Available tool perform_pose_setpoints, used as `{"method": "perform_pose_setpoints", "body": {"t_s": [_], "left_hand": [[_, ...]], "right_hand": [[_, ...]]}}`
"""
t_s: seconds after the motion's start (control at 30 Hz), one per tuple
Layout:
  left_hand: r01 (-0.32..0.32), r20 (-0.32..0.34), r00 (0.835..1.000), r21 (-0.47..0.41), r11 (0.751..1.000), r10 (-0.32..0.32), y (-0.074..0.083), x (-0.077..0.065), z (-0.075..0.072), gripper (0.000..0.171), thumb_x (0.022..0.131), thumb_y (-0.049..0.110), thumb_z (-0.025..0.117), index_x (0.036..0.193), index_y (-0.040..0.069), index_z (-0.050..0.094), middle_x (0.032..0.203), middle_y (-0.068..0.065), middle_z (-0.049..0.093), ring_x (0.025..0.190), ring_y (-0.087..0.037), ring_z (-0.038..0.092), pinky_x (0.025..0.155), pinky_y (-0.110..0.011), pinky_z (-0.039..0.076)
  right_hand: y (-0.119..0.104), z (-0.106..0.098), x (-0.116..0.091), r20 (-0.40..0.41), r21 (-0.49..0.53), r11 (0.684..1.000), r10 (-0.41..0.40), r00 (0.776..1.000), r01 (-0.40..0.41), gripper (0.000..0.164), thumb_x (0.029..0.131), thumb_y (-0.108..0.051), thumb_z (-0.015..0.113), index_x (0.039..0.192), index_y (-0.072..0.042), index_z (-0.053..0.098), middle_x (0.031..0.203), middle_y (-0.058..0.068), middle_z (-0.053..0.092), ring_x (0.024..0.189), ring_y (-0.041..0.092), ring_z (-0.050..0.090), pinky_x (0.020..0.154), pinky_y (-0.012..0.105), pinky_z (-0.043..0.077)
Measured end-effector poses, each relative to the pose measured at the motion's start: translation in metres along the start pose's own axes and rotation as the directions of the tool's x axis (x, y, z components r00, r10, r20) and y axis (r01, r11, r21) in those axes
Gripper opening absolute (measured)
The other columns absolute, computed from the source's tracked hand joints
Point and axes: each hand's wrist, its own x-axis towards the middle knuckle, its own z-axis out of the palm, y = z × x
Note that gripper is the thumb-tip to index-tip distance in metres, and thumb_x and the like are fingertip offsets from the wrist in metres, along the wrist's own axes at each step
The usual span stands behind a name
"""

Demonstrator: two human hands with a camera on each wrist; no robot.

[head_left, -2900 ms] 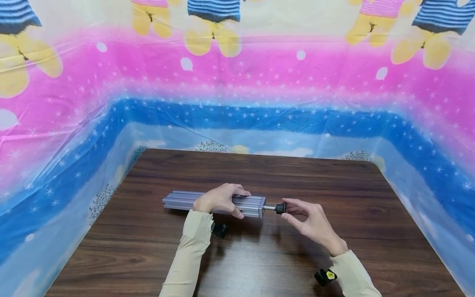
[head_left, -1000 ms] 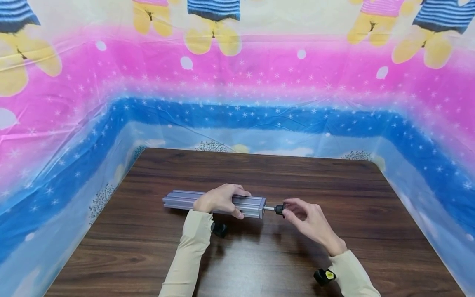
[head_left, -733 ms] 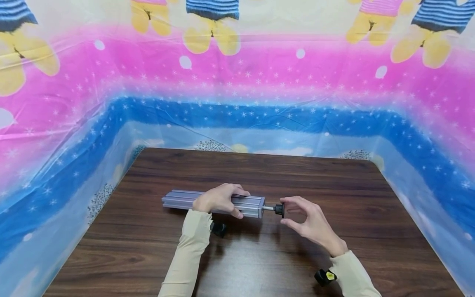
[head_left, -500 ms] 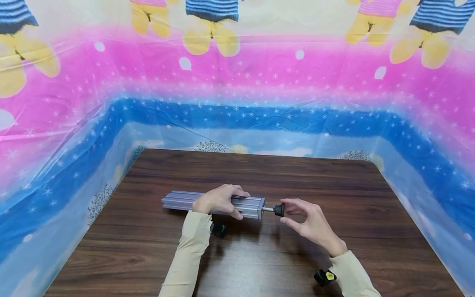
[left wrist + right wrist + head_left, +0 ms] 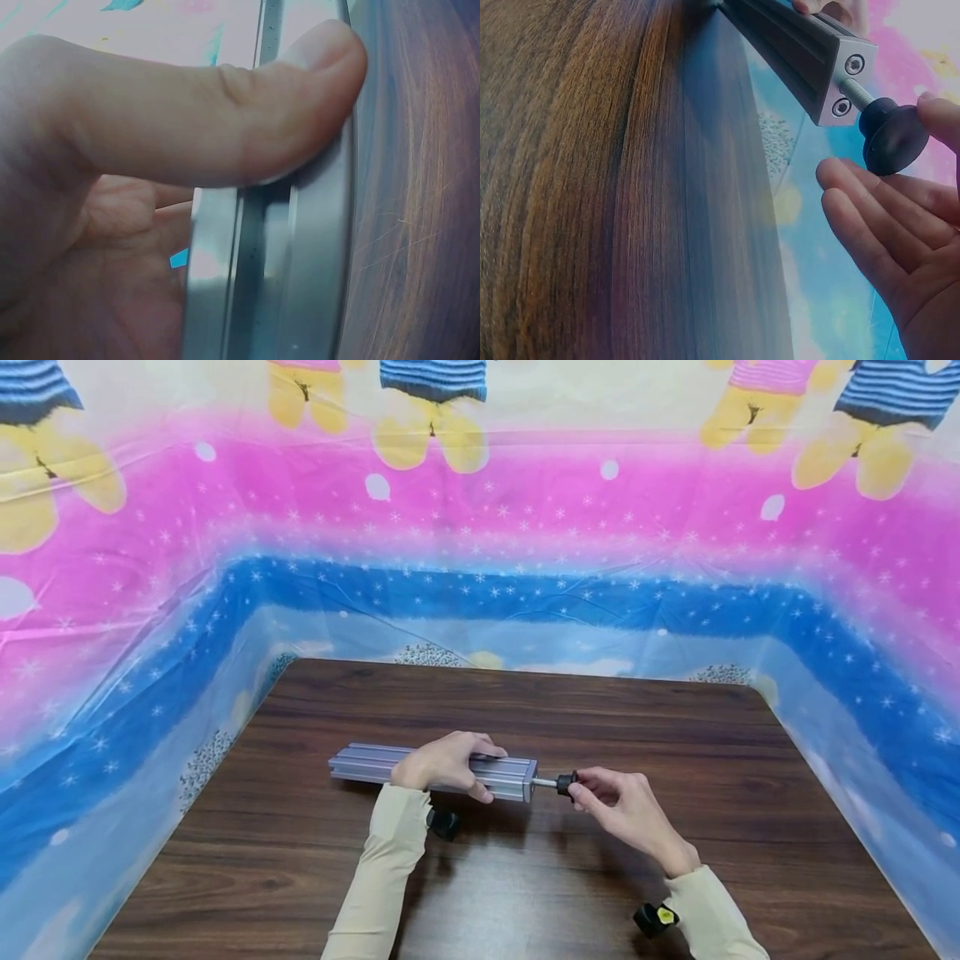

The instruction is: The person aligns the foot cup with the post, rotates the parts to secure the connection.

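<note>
Bar (image 5: 512,775) is being held by left hand (image 5: 446,762) from above near its middle, thumb being laid across the near slotted side and fingers being hooked toward the far side (probably so that sliding or twisting is being resisted). Knob (image 5: 566,784), black, is being pinched by right hand (image 5: 626,806); a narrow grip is being used, thumb and fingertips being kept at the rim, lower fingers being left loose underneath in right wrist view, likely so the wide disc is being handled by its edge. Bolt (image 5: 545,782) is being left bare between knob and bar end, knob and bar being kept apart; in right wrist view it is sticking out between two screws (image 5: 854,64). Bar is lying lengthwise left to right, around mid-table, knob end being pointed toward the right hand; whether that end is being lifted cannot be told

Table (image 5: 300,877) is showing dark wood grain, a bright glare patch being reflected in front. It is being surrounded by printed cloth (image 5: 525,510), pink, blue and cream, with snowflakes and cartoon figures being cut off at the top. Cream sleeves (image 5: 386,868) and black wrist units (image 5: 444,824) are being worn
</note>
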Motion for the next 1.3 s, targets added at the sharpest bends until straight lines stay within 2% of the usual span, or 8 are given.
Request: {"method": "perform_pose_setpoints", "body": {"t_s": [0.17, 0.27, 0.33, 0.43, 0.6, 0.93, 1.07, 1.3], "left_hand": [[0.01, 0.004, 1.0, -0.013, 1.0, -0.01, 0.0002, 0.0001, 0.0001, 0.068, 0.078, 0.019, 0.089, 0.14, 0.015, 0.063, 0.151, -0.01, 0.051, 0.137, -0.026, 0.049, 0.111, -0.045, 0.041], [0.011, 0.001, 1.0, -0.014, 1.0, -0.011, 0.0004, -0.0001, 0.0, 0.068, 0.077, 0.019, 0.09, 0.14, 0.015, 0.063, 0.15, -0.009, 0.052, 0.136, -0.026, 0.05, 0.111, -0.045, 0.042], [0.013, -0.003, 1.0, -0.015, 1.0, -0.013, 0.0011, -0.0004, -0.0006, 0.068, 0.077, 0.018, 0.09, 0.14, 0.016, 0.063, 0.149, -0.009, 0.053, 0.135, -0.025, 0.051, 0.111, -0.045, 0.042], [0.011, -0.005, 1.0, -0.017, 1.0, -0.011, 0.0017, -0.0001, -0.0007, 0.068, 0.077, 0.017, 0.09, 0.14, 0.015, 0.063, 0.148, -0.008, 0.054, 0.132, -0.024, 0.053, 0.109, -0.044, 0.043], [0.005, -0.004, 1.0, -0.01, 1.0, -0.005, 0.0018, 0.0001, -0.0006, 0.068, 0.077, 0.018, 0.09, 0.14, 0.014, 0.063, 0.145, -0.007, 0.056, 0.126, -0.022, 0.055, 0.107, -0.043, 0.044], [0.022, 0.002, 1.0, -0.017, 1.0, -0.022, 0.0013, 0.0011, 0.0009, 0.068, 0.076, 0.017, 0.09, 0.139, 0.015, 0.064, 0.145, -0.007, 0.056, 0.129, -0.023, 0.054, 0.108, -0.044, 0.043], [0.024, 0.001, 1.0, -0.022, 0.999, -0.024, 0.0014, 0.0013, 0.001, 0.068, 0.076, 0.017, 0.09, 0.139, 0.016, 0.065, 0.145, -0.007, 0.056, 0.128, -0.023, 0.054, 0.108, -0.044, 0.043], [0.022, -0.004, 1.0, -0.012, 1.0, -0.022, 0.001, 0.0011, 0.0016, 0.067, 0.075, 0.017, 0.091, 0.137, 0.018, 0.066, 0.144, -0.006, 0.057, 0.129, -0.023, 0.054, 0.107, -0.043, 0.044]], "right_hand": [[0.0014, -0.0012, -0.0004, -0.011, -0.037, 0.997, -0.075, 0.997, 0.074, 0.043, 0.092, -0.023, 0.076, 0.133, -0.017, 0.064, 0.111, -0.001, 0.074, 0.09, 0.008, 0.071, 0.077, 0.029, 0.058], [0.0009, -0.0014, 0.0004, -0.019, -0.025, 0.989, -0.148, 0.989, 0.147, 0.057, 0.086, -0.017, 0.082, 0.138, -0.02, 0.06, 0.123, 0.001, 0.069, 0.096, 0.012, 0.071, 0.081, 0.033, 0.059], [0.0011, -0.0008, 0.0013, -0.023, -0.009, 0.984, -0.176, 0.984, 0.175, 0.058, 0.084, -0.01, 0.083, 0.136, -0.019, 0.061, 0.123, 0.003, 0.069, 0.097, 0.015, 0.071, 0.082, 0.034, 0.059], [0.0017, 0.0008, 0.0021, -0.036, 0.006, 0.982, -0.189, 0.981, 0.19, 0.055, 0.081, 0.0, 0.083, 0.131, -0.012, 0.064, 0.113, 0.006, 0.071, 0.091, 0.018, 0.072, 0.078, 0.038, 0.06], [0.001, 0.0024, 0.0022, -0.049, -0.016, 0.984, -0.177, 0.983, 0.176, 0.048, 0.083, 0.004, 0.079, 0.128, -0.001, 0.065, 0.101, 0.012, 0.074, 0.085, 0.019, 0.073, 0.075, 0.043, 0.06], [0.0008, 0.0016, 0.0032, -0.045, -0.034, 0.991, -0.131, 0.99, 0.13, 0.032, 0.093, -0.015, 0.075, 0.124, -0.015, 0.069, 0.095, -0.003, 0.075, 0.082, 0.005, 0.071, 0.075, 0.03, 0.059], [0.0013, 0.002, 0.0025, -0.035, -0.016, 0.997, -0.076, 0.996, 0.076, 0.024, 0.096, -0.02, 0.071, 0.12, -0.013, 0.071, 0.089, -0.005, 0.075, 0.076, 0.009, 0.071, 0.069, 0.026, 0.057], [-0.0021, 0.0028, 0.0026, -0.008, 0.015, 1.0, 0.001, 1.0, -0.001, 0.023, 0.1, -0.028, 0.065, 0.113, -0.01, 0.072, 0.078, -0.007, 0.074, 0.068, 0.021, 0.073, 0.062, 0.026, 0.056]]}}
